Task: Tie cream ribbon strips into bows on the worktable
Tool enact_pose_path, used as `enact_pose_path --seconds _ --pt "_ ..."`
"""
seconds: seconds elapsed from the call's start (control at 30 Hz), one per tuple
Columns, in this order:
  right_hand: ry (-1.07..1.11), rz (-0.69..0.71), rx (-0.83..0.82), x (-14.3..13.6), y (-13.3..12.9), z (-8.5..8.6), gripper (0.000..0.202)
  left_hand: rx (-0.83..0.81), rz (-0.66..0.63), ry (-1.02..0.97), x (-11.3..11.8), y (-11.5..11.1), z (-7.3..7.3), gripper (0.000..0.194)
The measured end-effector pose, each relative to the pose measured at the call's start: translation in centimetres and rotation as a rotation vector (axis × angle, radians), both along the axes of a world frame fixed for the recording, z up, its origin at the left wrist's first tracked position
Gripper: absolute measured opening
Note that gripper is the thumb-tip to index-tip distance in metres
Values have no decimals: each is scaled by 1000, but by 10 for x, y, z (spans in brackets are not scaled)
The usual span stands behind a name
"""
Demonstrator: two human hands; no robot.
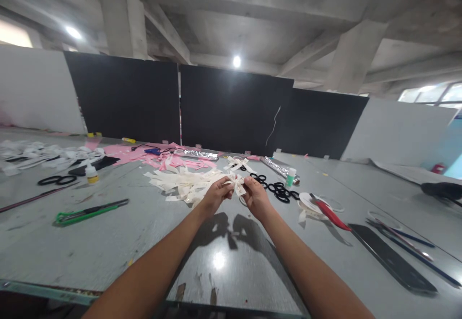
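Between my two hands, above the middle of the table, is a cream ribbon bow (238,184). My left hand (216,195) pinches its left side, and my right hand (257,196) grips its right side with fingers closed. A heap of cream ribbon strips (184,182) lies just left of and behind my left hand. Another cream ribbon bow (240,163) rests on the table beyond my hands. Black hair ties (279,191) are piled to the right of my right hand. My fingers partly cover the held bow.
A green cutter (90,211), black scissors (57,180) and a glue bottle (91,173) lie left. At right are a glue stick (290,178), a ribbon roll (311,206), a red-handled knife (334,214) and a dark flat bar (393,259). Pink scraps (119,156) and black panels (234,109) stand behind.
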State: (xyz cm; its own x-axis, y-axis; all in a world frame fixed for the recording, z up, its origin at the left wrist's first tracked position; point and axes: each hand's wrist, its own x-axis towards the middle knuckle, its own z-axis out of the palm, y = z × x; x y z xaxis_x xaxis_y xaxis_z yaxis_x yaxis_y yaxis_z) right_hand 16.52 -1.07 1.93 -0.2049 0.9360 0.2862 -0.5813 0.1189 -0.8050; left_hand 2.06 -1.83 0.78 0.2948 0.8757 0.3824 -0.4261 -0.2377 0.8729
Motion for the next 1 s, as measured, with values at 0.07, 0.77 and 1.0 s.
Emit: enact_pose_path --seconds 0.07,0.77,1.0 --pt "-10 5 -7 0 1 0 27 -54 -30 -47 1 -3 2 29" --pt "-376 -35 230 8 -1 7 24 46 186 50 -3 10 -5 23" --pt "-640 -391 452 9 3 3 15 83 183 75 1 6 -2 30"
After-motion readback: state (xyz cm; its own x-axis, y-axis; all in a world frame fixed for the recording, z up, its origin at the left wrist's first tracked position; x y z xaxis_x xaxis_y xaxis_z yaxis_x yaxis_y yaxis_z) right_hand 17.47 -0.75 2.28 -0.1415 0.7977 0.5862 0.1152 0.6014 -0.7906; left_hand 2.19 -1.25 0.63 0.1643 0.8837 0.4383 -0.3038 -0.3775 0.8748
